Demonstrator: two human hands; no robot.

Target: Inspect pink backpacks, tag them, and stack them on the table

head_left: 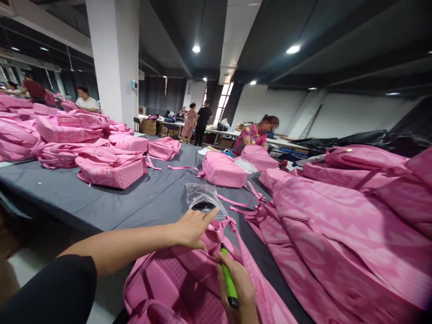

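A pink backpack lies in front of me at the table's near edge, its padded, dotted back and straps facing up. My left hand is over its top end by the handle loop, fingers apart, with the thumb pointing down toward the pink fabric. Held in my right hand is a green marker with black ends, its dark tip pointing up at the strap. Just beyond my left hand is a clear plastic bag with something black inside.
Large pink backpacks are heaped at the right, and more are piled at the left on the grey-covered table. One backpack stands ahead. A person bends over the far side; others are in the background.
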